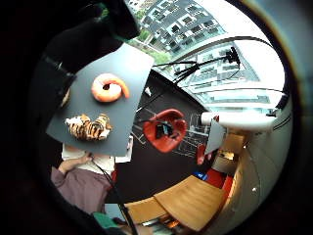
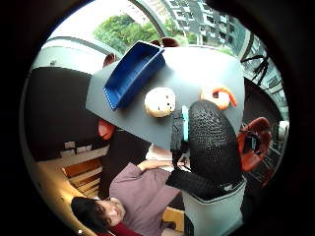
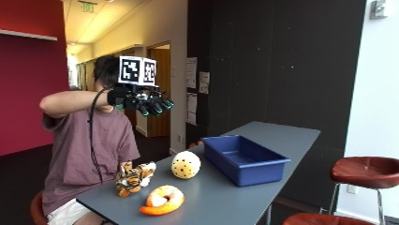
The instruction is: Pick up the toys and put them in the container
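Three soft toys lie on the grey table (image 3: 249, 187): a striped tiger (image 3: 132, 178) at the near end, an orange shrimp (image 3: 162, 200) beside it, and a round cream ball with dots (image 3: 186, 164) closer to the blue container (image 3: 243, 159). The container holds nothing. My gloved right hand (image 3: 142, 101) is raised high above the table at head height, fingers spread and relaxed, holding nothing. From the palm I see the tiger (image 1: 89, 127), the shrimp (image 1: 109, 88), the ball (image 2: 160, 102) and the container (image 2: 132, 73) far below.
The person sits at the table's near end. A red-brown stool (image 3: 365, 171) stands at the right, another stool (image 1: 165, 129) lies beyond the table's edge. A dark wall runs behind the table.
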`<state>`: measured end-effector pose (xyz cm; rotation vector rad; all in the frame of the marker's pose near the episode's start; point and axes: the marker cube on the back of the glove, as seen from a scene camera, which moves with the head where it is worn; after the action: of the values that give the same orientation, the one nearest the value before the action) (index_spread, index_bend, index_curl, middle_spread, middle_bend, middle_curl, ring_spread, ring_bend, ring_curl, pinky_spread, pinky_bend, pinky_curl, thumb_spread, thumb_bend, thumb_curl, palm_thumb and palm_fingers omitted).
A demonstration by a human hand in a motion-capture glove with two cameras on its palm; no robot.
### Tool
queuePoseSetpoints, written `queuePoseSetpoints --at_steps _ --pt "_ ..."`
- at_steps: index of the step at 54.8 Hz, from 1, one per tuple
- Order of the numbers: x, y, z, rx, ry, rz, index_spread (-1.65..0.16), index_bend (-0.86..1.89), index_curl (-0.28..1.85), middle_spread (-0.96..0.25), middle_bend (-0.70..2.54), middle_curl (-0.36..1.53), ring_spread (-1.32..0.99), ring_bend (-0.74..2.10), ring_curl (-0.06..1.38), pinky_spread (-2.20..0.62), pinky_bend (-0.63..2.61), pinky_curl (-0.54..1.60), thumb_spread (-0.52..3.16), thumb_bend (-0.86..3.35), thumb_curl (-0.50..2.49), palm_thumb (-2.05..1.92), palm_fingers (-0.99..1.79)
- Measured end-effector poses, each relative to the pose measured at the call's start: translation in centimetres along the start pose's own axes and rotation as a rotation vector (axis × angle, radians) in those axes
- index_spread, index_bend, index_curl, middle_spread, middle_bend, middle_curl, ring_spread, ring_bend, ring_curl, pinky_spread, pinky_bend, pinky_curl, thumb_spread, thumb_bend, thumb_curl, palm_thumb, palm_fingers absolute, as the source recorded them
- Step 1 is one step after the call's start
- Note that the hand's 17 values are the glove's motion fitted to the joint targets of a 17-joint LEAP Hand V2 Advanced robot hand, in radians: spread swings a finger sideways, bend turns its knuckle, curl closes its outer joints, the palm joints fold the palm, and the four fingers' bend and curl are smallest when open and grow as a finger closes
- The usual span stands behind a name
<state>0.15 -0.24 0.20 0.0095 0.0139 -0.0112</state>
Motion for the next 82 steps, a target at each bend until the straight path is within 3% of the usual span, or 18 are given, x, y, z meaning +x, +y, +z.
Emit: queuePoseSetpoints --at_steps 11,25,37,45,49,55,72,82 --pt "0.3 -0.9 1.4 -0.035 0.033 0.021 -0.2 0.1 0.05 -0.1 0.16 0.08 -0.02 0.44 0.12 0.02 0.89 0.27 1.11 0.06 0.07 0.04 -0.05" --pt "0.0 -2.4 1.6 -0.004 0.016 0.003 -0.23 0.12 0.11 -0.12 0.17 0.16 -0.03 0.51 0.17 0.02 0.95 0.31 1.43 0.05 0.15 0.01 -0.11" --pt "-5.3 -4.0 1.8 0.012 -0.016 -0.123 -0.22 0.05 0.13 -0.07 0.15 0.19 -0.03 0.49 0.19 0.03 0.99 0.33 1.4 -0.03 0.19 -0.05 -0.24" --pt "-10.3 -5.0 3.8 0.007 -0.016 -0.342 -0.22 0.02 0.11 -0.02 0.11 0.2 0.0 0.39 0.18 0.05 1.01 0.34 1.31 -0.04 0.2 -0.06 -0.38" --pt "-12.0 -6.0 5.1 -0.028 -0.027 -0.291 -0.23 0.02 0.1 0.0 0.08 0.19 0.01 0.35 0.19 0.06 1.03 0.35 1.29 -0.04 0.2 -0.05 -0.41" --pt "-13.5 -6.5 8.4 -0.041 0.133 -0.505 -0.23 0.01 0.09 0.02 0.06 0.17 0.02 0.32 0.2 0.07 1.07 0.36 1.25 -0.04 0.22 -0.04 -0.43" --pt "-17.9 -8.6 14.6 -0.034 0.156 -0.413 -0.22 0.01 0.07 0.03 0.06 0.14 0.03 0.3 0.24 0.08 1.09 0.36 1.21 -0.04 0.24 -0.05 -0.45" --pt "-20.2 -8.7 17.0 -0.075 -0.056 -0.469 -0.21 0.01 0.06 0.04 0.06 0.13 0.03 0.28 0.27 0.08 1.08 0.36 1.19 -0.05 0.24 -0.05 -0.45"
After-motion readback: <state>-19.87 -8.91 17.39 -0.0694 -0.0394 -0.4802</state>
